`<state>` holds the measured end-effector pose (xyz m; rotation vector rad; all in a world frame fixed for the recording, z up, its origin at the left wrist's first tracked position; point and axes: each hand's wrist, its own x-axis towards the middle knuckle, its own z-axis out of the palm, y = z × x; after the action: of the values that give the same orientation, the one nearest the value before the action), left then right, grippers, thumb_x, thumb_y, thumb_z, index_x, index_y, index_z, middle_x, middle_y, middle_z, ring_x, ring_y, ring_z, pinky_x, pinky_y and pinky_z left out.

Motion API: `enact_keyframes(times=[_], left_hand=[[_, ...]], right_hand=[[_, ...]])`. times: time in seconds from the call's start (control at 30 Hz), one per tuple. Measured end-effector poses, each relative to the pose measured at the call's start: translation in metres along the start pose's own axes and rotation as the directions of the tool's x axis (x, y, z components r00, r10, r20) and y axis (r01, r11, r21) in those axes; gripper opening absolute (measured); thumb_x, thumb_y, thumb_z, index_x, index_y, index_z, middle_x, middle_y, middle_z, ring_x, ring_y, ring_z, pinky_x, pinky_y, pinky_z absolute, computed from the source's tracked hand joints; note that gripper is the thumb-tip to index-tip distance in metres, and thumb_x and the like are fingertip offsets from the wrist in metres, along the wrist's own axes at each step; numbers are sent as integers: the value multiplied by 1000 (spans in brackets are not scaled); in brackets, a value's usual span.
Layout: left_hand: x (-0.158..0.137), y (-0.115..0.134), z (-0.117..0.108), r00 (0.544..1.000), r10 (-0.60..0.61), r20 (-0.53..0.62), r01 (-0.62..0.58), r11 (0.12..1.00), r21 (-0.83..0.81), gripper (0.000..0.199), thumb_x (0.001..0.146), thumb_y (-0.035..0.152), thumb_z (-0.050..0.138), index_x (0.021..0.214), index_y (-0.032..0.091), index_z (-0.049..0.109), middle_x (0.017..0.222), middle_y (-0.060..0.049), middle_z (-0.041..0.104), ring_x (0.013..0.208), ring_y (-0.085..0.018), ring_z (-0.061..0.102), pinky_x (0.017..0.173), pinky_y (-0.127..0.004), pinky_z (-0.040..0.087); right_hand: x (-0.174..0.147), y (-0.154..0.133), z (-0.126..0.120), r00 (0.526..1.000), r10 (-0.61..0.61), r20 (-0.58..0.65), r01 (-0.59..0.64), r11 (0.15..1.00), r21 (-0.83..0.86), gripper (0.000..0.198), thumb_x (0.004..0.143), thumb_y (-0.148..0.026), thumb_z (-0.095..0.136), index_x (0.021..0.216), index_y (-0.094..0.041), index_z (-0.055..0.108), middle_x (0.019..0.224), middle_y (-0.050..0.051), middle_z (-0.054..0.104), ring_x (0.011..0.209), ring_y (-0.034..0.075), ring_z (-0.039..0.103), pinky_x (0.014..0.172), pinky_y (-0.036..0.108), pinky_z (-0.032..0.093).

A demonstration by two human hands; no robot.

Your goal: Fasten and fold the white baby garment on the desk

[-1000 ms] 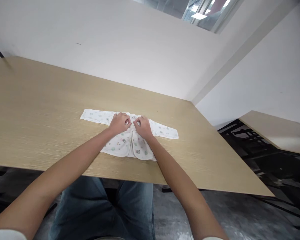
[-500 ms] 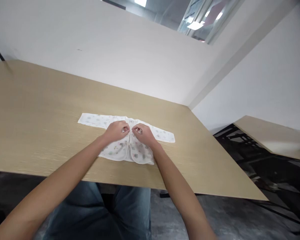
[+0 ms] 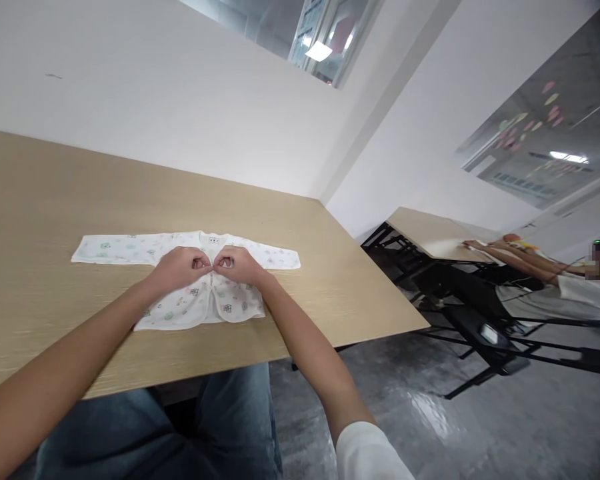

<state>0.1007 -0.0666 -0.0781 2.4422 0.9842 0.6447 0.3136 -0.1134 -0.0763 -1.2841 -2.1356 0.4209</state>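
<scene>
"White and printed: how is the small shirt (image 3: 177, 308) lying?"

"It's lying spread on the table (image 3: 325, 287), sleeves outstretched. My left hand (image 3: 180, 268) and right hand (image 3: 240, 267) are pinching its upper front edges; I can't tell whether they're joining. Lower edges are lying parted, so that's seemingly remaining."

"Anything interfering?"

"My own hands are hiding the pinched spot. A co-worker (image 3: 580, 293) is sitting well apart, by another table (image 3: 420, 230)."

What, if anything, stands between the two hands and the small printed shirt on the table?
Nothing visible does. The left hand and right hand both touch the white shirt, pinching at its front opening, with no other object between.
</scene>
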Motion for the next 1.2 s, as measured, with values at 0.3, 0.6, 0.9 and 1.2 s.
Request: enact_keyframes(times=[0.3,0.6,0.9,1.2], left_hand=[[2,-7,-1,998,-29,60,36,991,-128,25,79,41,63,87,24,80,76,-2,72,65,-16,59,60,-26,40],[3,-2,-3,996,-56,69,60,997,-57,26,77,42,62,86,23,78,74,-2,71,64,-16,58,58,-25,39],[4,4,-7,998,-16,67,19,999,-44,23,76,39,61,79,22,76,69,-3,69,61,-16,56,57,-25,38],[1,4,-6,998,8,69,-4,998,-60,19,74,36,61,73,20,72,62,-2,63,61,-16,54,57,-25,40]], right_hand=[[-1,-3,0,999,47,15,-47,999,21,6,83,-19,64,81,-18,70,85,2,68,82,14,58,81,26,43],[-1,-2,2,999,42,11,-43,999,33,7,81,-20,61,80,-18,68,85,2,67,82,14,58,80,27,43],[-3,-4,3,998,62,19,-64,993,98,9,82,-22,58,82,-18,66,88,3,67,84,15,58,83,28,44],[-3,-4,5,999,42,27,-44,996,78,8,78,-23,56,81,-18,62,87,3,64,82,16,57,80,30,44]])
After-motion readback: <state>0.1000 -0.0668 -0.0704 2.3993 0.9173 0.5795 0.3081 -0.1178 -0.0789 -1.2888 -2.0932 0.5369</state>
